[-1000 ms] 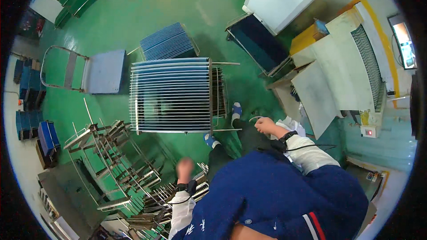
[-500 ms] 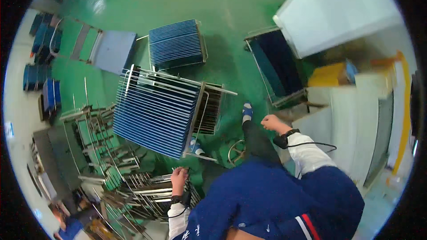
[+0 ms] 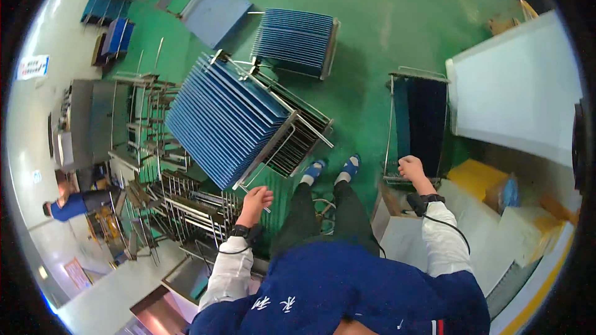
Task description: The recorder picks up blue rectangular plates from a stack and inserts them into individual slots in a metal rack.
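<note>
My left hand (image 3: 256,203) is loosely curled by the near corner of a metal rack filled with upright blue sheets (image 3: 226,118). A bar end of that rack shows just behind its fingers, and I see nothing held in it. My right hand (image 3: 411,169) is also curled, with nothing visible in it. From this view it overlaps the near end of a lower rack holding dark blue sheets (image 3: 421,124). Both wrists wear black bands with cables. My feet stand side by side between the two racks.
Behind the large rack stand another rack of blue sheets (image 3: 295,37) and a flat grey-blue trolley (image 3: 214,15). Several bare metal racks (image 3: 192,211) crowd the left. On the right are a large white box (image 3: 512,87) and a yellow box (image 3: 475,180). Another person (image 3: 71,208) is far left.
My view has turned left and my body has stepped forward, bringing my feet together. The left hand is now closer to the large rack's corner; the right has come to the lower rack's near end.
</note>
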Action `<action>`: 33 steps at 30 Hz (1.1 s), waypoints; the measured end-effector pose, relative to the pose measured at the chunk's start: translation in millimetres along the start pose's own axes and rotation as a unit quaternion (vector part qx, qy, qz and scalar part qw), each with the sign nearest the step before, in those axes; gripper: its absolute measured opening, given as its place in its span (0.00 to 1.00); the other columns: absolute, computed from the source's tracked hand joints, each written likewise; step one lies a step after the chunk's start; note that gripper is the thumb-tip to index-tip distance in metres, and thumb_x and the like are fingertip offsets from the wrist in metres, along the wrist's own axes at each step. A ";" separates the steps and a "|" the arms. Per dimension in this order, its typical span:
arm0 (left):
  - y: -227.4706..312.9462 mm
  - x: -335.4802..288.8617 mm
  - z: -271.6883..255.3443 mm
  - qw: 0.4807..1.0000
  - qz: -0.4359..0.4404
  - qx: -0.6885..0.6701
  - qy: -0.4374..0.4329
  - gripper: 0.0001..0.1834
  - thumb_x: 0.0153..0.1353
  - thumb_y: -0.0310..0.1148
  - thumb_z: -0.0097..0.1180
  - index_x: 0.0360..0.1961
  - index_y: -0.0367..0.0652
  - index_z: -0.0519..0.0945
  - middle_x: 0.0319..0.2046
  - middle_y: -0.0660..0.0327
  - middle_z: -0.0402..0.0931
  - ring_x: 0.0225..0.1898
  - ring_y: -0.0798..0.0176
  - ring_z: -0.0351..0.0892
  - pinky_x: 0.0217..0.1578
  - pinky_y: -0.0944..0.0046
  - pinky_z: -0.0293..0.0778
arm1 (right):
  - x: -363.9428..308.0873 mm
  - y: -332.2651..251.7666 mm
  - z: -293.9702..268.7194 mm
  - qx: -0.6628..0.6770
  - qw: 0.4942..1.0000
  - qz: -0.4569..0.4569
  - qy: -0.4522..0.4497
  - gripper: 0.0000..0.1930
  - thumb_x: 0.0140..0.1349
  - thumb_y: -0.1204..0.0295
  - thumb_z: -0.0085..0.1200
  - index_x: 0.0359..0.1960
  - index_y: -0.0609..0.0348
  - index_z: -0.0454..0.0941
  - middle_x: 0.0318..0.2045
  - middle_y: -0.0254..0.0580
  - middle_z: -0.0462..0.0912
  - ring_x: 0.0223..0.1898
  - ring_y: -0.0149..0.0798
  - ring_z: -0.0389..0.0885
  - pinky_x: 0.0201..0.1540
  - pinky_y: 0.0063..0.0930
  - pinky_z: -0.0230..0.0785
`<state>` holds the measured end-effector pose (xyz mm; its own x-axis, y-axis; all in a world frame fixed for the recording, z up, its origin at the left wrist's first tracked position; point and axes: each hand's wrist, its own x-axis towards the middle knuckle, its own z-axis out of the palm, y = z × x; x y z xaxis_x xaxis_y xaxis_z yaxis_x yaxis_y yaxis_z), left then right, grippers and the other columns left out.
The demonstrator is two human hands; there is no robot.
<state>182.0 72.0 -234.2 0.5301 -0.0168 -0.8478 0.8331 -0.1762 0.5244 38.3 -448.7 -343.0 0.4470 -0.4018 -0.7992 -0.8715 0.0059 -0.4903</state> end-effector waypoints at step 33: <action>-14.2 101.5 45.4 0.667 0.026 -0.713 0.214 0.24 0.66 0.44 0.45 0.54 0.36 0.61 0.48 0.52 0.66 0.48 0.49 0.69 0.51 0.51 0.66 | 83.3 -715.5 521.2 -0.482 0.640 -0.500 -0.328 0.28 0.56 0.49 0.52 0.44 0.63 0.78 0.45 0.50 0.79 0.49 0.44 0.75 0.53 0.36 0.65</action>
<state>216.7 28.0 -331.3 0.3070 0.3491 -0.8853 -0.0463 0.9347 0.3525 804.2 -9.1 -239.9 0.5920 0.7090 -0.3831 0.3381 -0.6500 -0.6805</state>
